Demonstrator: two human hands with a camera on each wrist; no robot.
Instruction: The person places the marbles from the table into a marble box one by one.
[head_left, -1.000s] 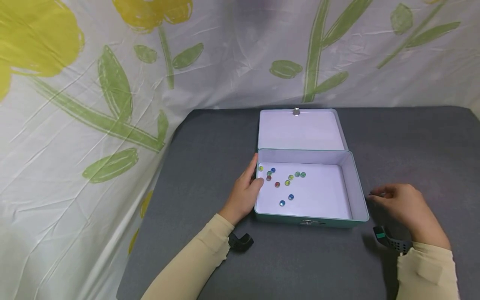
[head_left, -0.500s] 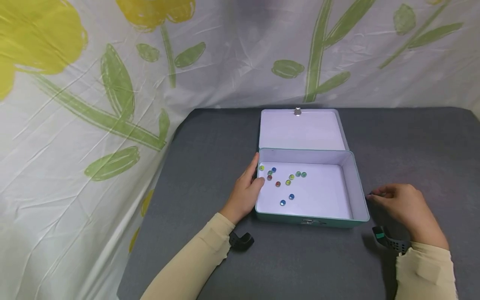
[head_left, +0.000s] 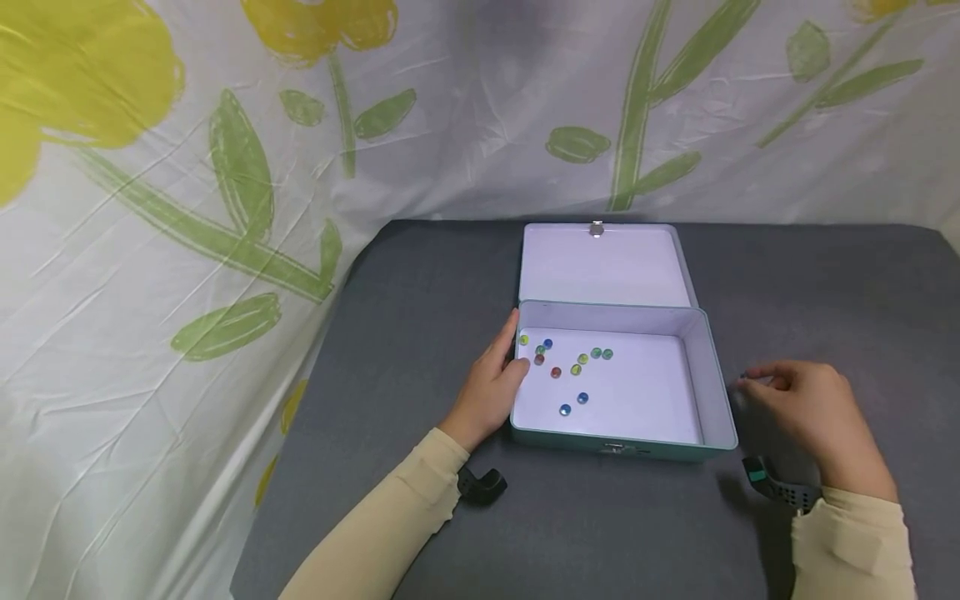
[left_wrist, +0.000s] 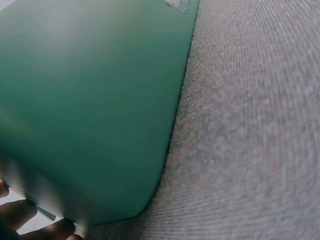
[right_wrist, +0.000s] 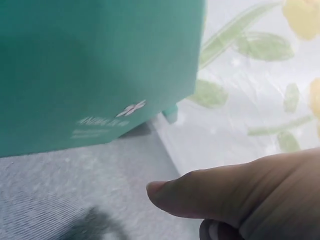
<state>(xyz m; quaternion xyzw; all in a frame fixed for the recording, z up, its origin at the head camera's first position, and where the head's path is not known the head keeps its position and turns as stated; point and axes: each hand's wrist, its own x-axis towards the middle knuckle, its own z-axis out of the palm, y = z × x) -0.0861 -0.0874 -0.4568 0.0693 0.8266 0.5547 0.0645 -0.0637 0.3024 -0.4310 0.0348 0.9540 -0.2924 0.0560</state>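
Note:
A green tin box [head_left: 622, 446] with a white inside lies with its lid [head_left: 606, 265] folded back. Several glass marbles [head_left: 582, 398] in blue, green, yellow and red are scattered over the left half of its floor. My left hand [head_left: 487, 392] grips the box's left wall, thumb at the rim and fingers outside; in the left wrist view some fingers [left_wrist: 50, 231] show at the box's edge. To the right of the box, apart from it, my right hand [head_left: 813, 408] pinches a small dark bluish thing [head_left: 744, 377] at its fingertips. Its kind is too small to tell.
The box stands on a grey cloth-covered table [head_left: 420, 333]. Behind and to the left hangs a white curtain [head_left: 480, 158] with yellow flowers and green leaves. A dark strap [head_left: 783, 492] is at my right wrist, and a black device [head_left: 482, 486] at my left.
My right fingertips have lifted slightly and drawn a little away from the box's right wall. The left hand, box and marbles stay as they were; the head view has shifted slightly.

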